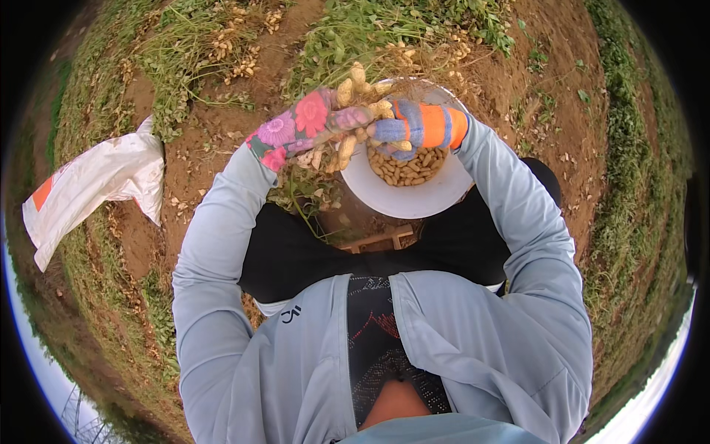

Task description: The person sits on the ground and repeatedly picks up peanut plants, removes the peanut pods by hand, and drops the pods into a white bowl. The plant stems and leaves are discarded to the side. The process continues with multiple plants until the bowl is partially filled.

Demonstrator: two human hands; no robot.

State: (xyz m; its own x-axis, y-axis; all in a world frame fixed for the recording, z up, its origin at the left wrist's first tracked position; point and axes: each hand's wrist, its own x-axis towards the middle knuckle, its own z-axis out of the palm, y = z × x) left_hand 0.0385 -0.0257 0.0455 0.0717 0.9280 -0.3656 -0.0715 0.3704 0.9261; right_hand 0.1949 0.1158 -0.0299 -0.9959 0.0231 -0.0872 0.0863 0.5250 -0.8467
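Observation:
In a flowered glove, my left hand (310, 122) grips a bunch of peanut pods (350, 91) still attached to their roots. My right hand (421, 126), in an orange and blue striped glove, has its fingers closed around pods at the right side of the same bunch. Below and partly behind the right hand is a white basin (383, 202). Loose peanuts (413, 169) lie in its bottom. Part of the basin's far side is hidden by my right hand and the roots.
Pulled peanut plants (344, 39) lie on the soil ahead, and more plants with pods (222, 50) at the far left. A white sack (105, 172) lies at the left. A wooden frame piece (383, 240) shows between my legs. Green crop rows (621, 111) run along the right.

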